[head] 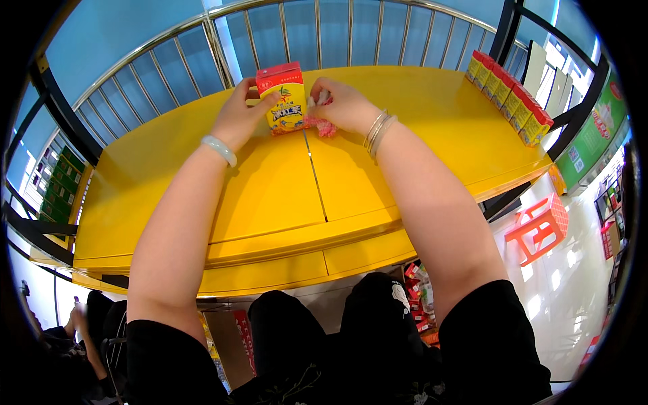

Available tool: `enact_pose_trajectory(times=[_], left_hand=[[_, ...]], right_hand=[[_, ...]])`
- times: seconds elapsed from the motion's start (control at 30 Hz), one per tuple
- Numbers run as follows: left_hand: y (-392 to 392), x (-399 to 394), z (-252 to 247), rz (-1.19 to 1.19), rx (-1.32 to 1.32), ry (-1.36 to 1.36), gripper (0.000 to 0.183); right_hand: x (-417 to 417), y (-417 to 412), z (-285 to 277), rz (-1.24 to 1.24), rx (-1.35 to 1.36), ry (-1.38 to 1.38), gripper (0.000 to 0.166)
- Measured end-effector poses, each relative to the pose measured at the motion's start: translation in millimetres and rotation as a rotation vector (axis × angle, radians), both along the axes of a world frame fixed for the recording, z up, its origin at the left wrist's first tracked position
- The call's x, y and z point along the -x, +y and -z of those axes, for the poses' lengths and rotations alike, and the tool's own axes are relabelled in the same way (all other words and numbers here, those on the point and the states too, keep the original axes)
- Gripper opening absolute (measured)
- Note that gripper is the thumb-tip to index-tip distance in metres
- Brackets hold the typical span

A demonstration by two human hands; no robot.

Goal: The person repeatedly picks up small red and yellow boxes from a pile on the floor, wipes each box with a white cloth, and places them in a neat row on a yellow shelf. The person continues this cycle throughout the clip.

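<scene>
A red and yellow drink carton [288,114] stands upright on the yellow shelf board [263,187], near its back edge. My left hand [242,112] grips the carton from its left side, with the thumb across the front. In my right hand [341,104] is a crumpled pink and white cloth [324,126], bunched under the fingers. The cloth lies against the carton's lower right side and hangs down to the board. My right fingertips are partly hidden behind the hand and cloth.
Similar cartons [506,96] form a row along the board's right end. Behind runs a metal railing [350,35]. Black posts [66,111] frame the shelf. An orange plastic stool [541,228] stands on the floor at right. Boxes [230,339] sit below; another person [83,329] is at lower left.
</scene>
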State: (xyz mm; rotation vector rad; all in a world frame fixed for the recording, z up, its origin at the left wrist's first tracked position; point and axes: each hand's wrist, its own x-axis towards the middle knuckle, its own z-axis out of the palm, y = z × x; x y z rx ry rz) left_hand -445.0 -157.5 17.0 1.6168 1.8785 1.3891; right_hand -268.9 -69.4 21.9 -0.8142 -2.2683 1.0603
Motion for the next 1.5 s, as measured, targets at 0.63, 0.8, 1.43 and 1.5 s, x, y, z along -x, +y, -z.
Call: enact_pose_trajectory(times=[0.63,0.8,1.43,1.5], left_hand=[[-12.1,-1.2,-10.7,0.248,0.08,-0.12,0.06],[-7.1,3.3,-7.1,0.274,0.174,-0.07,0.065],[1.6,3.4,5.6,0.2,0.037,-0.189,0.071],[0.6,4.1,1.6,0.132,0.081,-0.242,0.069]], right_hand=[[6.0,-1.5,1.8,0.059,-0.069,0.197,0.029],[7.4,-4.8,0.0,-0.061,-0.206,0.463,0.03],[8.0,-12.4,3.8,0.08,-0.392,0.099,0.028],[7.7,-7.9,5.1,0.108,-0.395,0.115,0.025]])
